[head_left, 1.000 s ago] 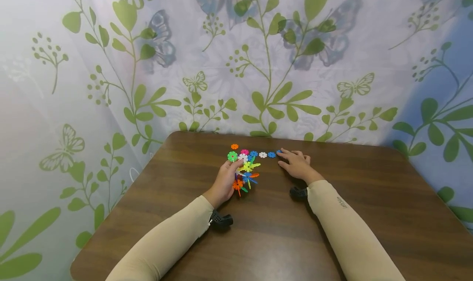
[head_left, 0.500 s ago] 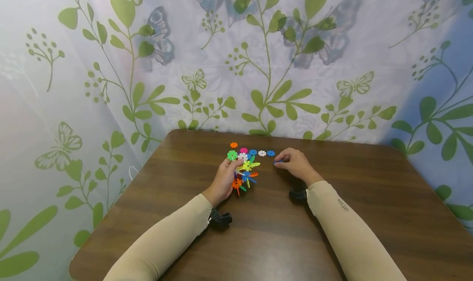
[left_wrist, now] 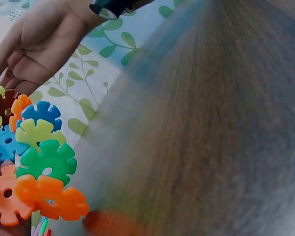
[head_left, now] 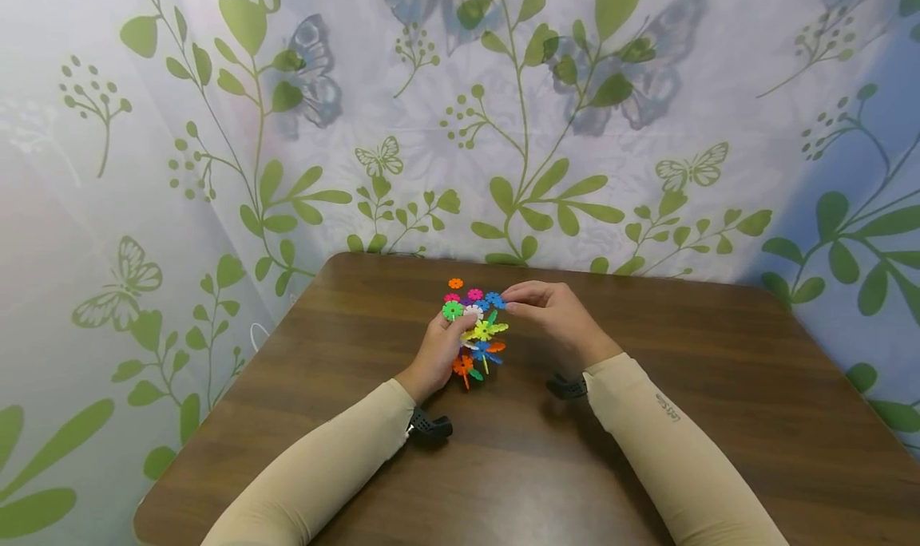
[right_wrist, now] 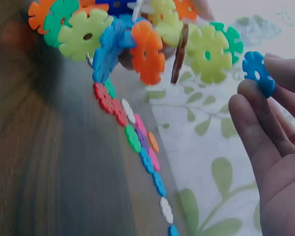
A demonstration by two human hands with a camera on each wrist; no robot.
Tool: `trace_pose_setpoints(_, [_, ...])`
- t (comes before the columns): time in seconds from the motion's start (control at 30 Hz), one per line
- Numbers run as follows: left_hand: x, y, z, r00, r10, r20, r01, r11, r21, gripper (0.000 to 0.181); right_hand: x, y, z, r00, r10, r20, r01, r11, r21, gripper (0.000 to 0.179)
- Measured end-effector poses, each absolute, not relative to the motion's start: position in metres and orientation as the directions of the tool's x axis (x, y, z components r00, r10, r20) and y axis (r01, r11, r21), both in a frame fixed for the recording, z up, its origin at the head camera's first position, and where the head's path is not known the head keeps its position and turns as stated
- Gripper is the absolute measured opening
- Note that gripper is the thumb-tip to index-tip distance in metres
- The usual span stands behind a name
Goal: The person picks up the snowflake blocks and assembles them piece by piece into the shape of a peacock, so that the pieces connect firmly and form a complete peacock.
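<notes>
My left hand [head_left: 434,353] grips a cluster of interlocked snowflake discs [head_left: 483,330] in green, yellow, blue, orange and white. Held up over the table, the cluster also fills the left edge of the left wrist view, where a green disc [left_wrist: 48,162] shows clearly. Between thumb and fingers, my right hand [head_left: 562,316] pinches a single blue snowflake disc [right_wrist: 258,73]. In the right wrist view a small gap separates this disc from the cluster's nearest green disc [right_wrist: 232,44]. The left fingers are mostly hidden behind the cluster.
Loose snowflake discs lie in a line on the brown wooden table [head_left: 503,466], among them a red disc [right_wrist: 103,97], a white disc [right_wrist: 166,210] and an orange disc [head_left: 456,283]. A patterned curtain [head_left: 431,115] hangs along the table's back edge.
My right hand has picked up the blue disc from the right end of the row and carried it left, up beside the cluster. My left hand stays nearly in place.
</notes>
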State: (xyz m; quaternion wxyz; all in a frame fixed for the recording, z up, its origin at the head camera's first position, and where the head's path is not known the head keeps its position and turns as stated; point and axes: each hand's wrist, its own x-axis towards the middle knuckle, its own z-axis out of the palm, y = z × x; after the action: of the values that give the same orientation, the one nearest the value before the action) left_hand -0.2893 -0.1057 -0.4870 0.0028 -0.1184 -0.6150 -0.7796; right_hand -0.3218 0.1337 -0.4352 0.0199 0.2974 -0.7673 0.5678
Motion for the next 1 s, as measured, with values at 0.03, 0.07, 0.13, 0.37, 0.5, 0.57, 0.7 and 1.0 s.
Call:
trace_pose_setpoints(0.03, [-0.289,-0.106,-0.487,-0.969,0.143,0.201,0.163,-0.238,0.957,0.031,-0.32,0.132,-0.433,-0.815,-0.446,0.369,-0.483,0.173,-0.858,0.021])
trace_pose_setpoints(0.07, [-0.289,-0.106,-0.488,-0.966,0.148,0.211,0.173,-0.234,0.957,0.031,-0.318,0.13,-0.432,-0.809,-0.459,0.366,-0.483,0.165,-0.86,0.02])
trace_pose_setpoints(0.13, [-0.288,-0.106,-0.489,-0.961,0.158,0.227,0.188,-0.225,0.956,0.031,-0.315,0.127,-0.43,-0.8,-0.485,0.354,-0.472,0.145,-0.87,0.018])
trace_pose_setpoints(0.37, [-0.284,-0.107,-0.489,-0.95,0.162,0.267,0.243,-0.15,0.958,0.032,-0.309,0.124,-0.427,-0.785,-0.537,0.31,-0.43,0.111,-0.896,0.017])
trace_pose_setpoints(0.5, [-0.282,-0.106,-0.486,-0.942,0.154,0.299,0.28,-0.13,0.951,0.032,-0.306,0.124,-0.423,-0.784,-0.541,0.306,-0.425,0.108,-0.899,0.02])
trace_pose_setpoints(0.57, [-0.282,-0.106,-0.485,-0.937,0.156,0.312,0.297,-0.113,0.948,0.031,-0.305,0.124,-0.421,-0.788,-0.537,0.301,-0.422,0.115,-0.899,0.02])
trace_pose_setpoints(0.7, [-0.28,-0.106,-0.484,-0.924,0.162,0.347,0.341,-0.065,0.938,0.03,-0.304,0.123,-0.419,-0.797,-0.535,0.28,-0.412,0.142,-0.9,0.02])
trace_pose_setpoints(1.0, [-0.279,-0.104,-0.485,-0.906,0.144,0.397,0.396,-0.039,0.917,0.027,-0.306,0.124,-0.421,-0.791,-0.553,0.262,-0.394,0.134,-0.909,0.02])
